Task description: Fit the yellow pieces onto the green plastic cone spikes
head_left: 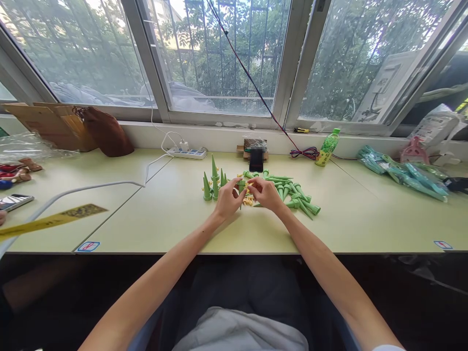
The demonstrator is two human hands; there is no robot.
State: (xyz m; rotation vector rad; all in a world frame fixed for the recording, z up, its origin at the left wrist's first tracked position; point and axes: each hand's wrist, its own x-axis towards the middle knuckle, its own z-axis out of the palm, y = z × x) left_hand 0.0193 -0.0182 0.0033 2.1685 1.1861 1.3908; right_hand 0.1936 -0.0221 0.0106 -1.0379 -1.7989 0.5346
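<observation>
My left hand is closed around a green plastic watering spike, its wide cap up and its point down. Close beside the cap, my right hand has thumb and fingers pinched together; what they hold is too small to make out. Small yellow plastic parts lie on the table between and behind the hands. Left of my left hand, several green spikes stand on their caps, tips upward. To the right of my right hand lies a loose pile of more green spikes.
Behind the hands are a dark phone and a small box. A green drink bottle and coiled wire stand farther right. A power strip, white cable and yellow strap are on the left.
</observation>
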